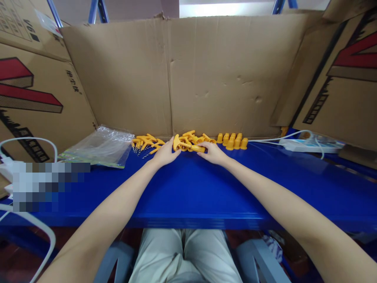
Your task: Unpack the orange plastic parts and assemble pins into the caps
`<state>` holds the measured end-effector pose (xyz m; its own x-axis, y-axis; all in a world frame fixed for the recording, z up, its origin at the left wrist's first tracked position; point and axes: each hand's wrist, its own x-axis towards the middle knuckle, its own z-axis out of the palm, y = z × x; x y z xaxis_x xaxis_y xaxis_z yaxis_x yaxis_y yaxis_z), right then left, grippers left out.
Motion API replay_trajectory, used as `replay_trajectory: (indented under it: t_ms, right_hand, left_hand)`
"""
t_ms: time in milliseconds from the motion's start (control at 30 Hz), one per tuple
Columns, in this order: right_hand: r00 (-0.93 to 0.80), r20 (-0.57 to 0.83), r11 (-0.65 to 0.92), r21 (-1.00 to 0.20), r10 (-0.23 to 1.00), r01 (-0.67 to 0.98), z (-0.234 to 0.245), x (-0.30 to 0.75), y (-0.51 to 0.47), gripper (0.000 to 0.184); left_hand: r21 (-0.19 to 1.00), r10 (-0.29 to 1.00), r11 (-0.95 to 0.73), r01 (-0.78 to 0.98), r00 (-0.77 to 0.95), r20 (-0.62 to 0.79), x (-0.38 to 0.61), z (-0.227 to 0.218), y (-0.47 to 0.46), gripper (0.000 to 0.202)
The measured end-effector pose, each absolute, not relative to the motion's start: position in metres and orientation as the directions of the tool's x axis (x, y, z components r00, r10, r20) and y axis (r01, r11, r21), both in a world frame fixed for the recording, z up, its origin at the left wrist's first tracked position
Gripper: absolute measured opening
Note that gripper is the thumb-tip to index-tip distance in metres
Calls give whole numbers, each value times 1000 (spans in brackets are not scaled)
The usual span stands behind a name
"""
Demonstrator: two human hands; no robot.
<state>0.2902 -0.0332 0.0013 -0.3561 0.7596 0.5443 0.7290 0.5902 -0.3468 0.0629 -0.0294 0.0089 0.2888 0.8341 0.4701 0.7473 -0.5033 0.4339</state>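
My left hand [166, 154] is closed on a yellow T-handled corkscrew [176, 142], its shaft pointing right. My right hand [214, 153] pinches a yellow sleeve [198, 148] lying sideways, close to the end of that shaft. Whether the two pieces touch, I cannot tell. Left of my left hand lies a pile of yellow corkscrews [146, 140] with bare metal spirals. More yellow pieces [190, 135] are heaped just behind both hands, partly hidden by them. Several yellow flanged sleeves [236, 142] stand upright in a cluster to the right of my right hand.
A blue table [188, 188] lies under my forearms. Cardboard [224, 74] walls off its back and sides. A clear plastic bag [98, 147] rests at the left. On the right is a white power strip [312, 146] with cables. Another white cable [48, 232] loops at the left edge.
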Motion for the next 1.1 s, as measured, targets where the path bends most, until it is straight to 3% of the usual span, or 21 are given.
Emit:
replay_trajectory:
  t_ms: [333, 567, 767, 900, 1100]
  right_hand:
    - [-395, 540, 612, -308, 743, 729, -1, 294, -31, 29]
    - [-412, 530, 628, -331, 741, 704, -3, 289, -32, 32]
    - [-404, 509, 617, -369, 760, 695, -2, 289, -32, 32]
    - [-383, 473, 592, -454, 793, 666, 0, 290, -32, 36]
    - [-350, 312, 458, -738, 883, 496, 1, 294, -30, 50]
  left_hand:
    - [376, 895, -422, 825, 314, 317, 60, 6, -24, 28]
    - [368, 891, -411, 834, 282, 355, 63, 11, -36, 68]
    - [271, 842, -499, 823, 387, 376, 61, 12, -37, 53]
    - [255, 854, -467, 846, 358, 377, 59, 8, -30, 40]
    - [233, 881, -414, 880, 323, 347, 54, 10, -26, 36]
